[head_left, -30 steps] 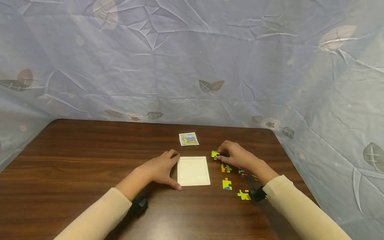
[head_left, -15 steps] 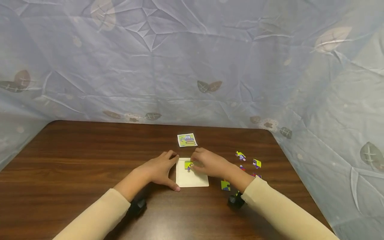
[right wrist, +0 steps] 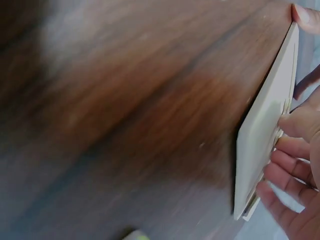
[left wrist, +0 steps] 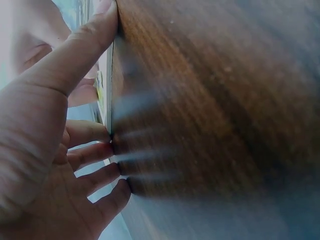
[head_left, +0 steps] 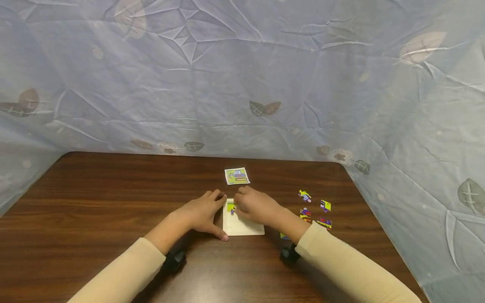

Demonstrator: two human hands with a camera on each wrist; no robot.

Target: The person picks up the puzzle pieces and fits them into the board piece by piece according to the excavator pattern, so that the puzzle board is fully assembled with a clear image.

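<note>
A pale square puzzle tray [head_left: 242, 227] lies on the dark wooden table. My left hand [head_left: 202, 212] spans the tray's left side, its thumb by the near corner and its index finger by the far one. In the left wrist view the fingertips of this left hand [left wrist: 95, 165] touch down along the tray's edge. My right hand [head_left: 257, 206] pinches a yellow-green puzzle piece [head_left: 230, 207] at the tray's far left corner, partly hidden by the fingers. The right wrist view shows the right thumb and fingers [right wrist: 295, 122] low over the tray [right wrist: 257, 142].
Several loose puzzle pieces lie to the right, among them a yellow-and-purple piece [head_left: 325, 205] and a striped piece [head_left: 324, 223]. One piece [head_left: 284, 236] is partly covered by the right forearm. A small excavator picture card [head_left: 237, 176] lies beyond the tray. A grey patterned curtain [head_left: 227, 84] hangs behind the table.
My right hand has carried the puzzle piece from the right of the tray over it, then further left into the far left corner. The left hand stays at the tray's edge.
</note>
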